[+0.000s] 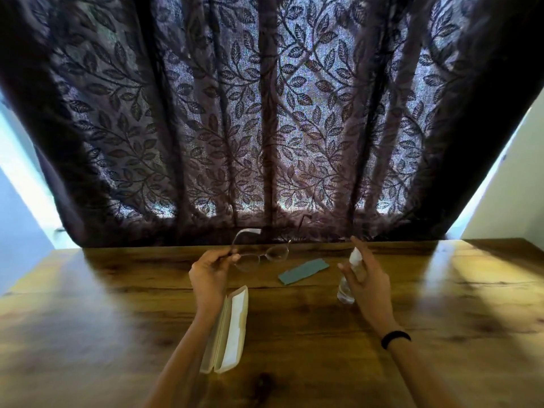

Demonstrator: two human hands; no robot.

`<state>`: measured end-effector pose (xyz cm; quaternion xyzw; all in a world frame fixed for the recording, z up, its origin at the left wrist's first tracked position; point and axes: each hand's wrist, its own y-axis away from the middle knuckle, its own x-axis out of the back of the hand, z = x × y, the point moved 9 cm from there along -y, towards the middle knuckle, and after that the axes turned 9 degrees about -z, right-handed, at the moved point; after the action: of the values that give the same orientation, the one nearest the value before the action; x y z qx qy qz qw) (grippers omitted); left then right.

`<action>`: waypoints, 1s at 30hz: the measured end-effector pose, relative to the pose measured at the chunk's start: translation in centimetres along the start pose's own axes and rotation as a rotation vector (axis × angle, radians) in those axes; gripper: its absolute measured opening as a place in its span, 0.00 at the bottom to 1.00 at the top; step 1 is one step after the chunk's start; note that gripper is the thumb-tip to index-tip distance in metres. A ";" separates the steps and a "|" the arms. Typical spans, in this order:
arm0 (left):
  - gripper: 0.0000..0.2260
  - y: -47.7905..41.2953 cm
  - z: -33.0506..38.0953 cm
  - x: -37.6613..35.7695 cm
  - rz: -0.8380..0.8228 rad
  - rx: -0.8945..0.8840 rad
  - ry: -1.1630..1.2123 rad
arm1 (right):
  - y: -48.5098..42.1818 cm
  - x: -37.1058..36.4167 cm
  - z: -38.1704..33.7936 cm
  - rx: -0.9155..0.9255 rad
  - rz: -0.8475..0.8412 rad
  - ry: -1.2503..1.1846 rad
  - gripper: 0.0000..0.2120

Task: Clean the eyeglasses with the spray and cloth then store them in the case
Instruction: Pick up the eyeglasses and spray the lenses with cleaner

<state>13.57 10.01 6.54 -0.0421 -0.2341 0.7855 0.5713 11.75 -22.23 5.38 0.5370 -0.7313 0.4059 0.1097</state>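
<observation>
My left hand (209,273) holds the thin-framed eyeglasses (262,254) by the left end of the frame, lifted above the wooden table (309,334), arms unfolded and pointing away from me. My right hand (366,278) grips a small clear spray bottle (347,285) with a white top, index finger raised over the nozzle, which points left toward the glasses. A folded grey-blue cloth (303,270) lies flat on the table between my hands. The white glasses case (228,329) lies open below my left wrist, partly covered by my forearm.
A dark leaf-patterned curtain (270,128) hangs right behind the table's far edge. Pale walls show at both sides. A black band (395,338) sits on my right wrist.
</observation>
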 end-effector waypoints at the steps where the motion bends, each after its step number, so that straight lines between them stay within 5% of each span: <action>1: 0.10 0.1 -0.2 0.0 -0.001 0.016 0.018 | 0.0 -0.3 0.2 -0.002 -0.008 0.006 0.29; 9: 0.10 0.3 -0.6 -0.6 0.011 0.042 0.133 | 0.8 -1.8 1.1 -0.012 -0.043 -0.077 0.42; 18: 0.09 -0.1 -0.5 -1.7 0.028 0.041 0.183 | 1.6 -3.8 -8.3 0.184 -0.191 -0.299 0.26; 21: 0.09 0.0 -0.3 -1.9 0.023 0.036 0.220 | 1.9 -5.0 -10.3 0.229 -0.296 -0.207 0.23; 30: 0.12 0.2 0.1 -1.9 0.027 0.004 0.223 | 0.9 -5.0 -11.7 0.270 -0.264 -0.095 0.19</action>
<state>14.05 8.22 6.18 -0.1312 -0.1667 0.7840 0.5834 9.70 -10.38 9.51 0.6567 -0.5979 0.4564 0.0542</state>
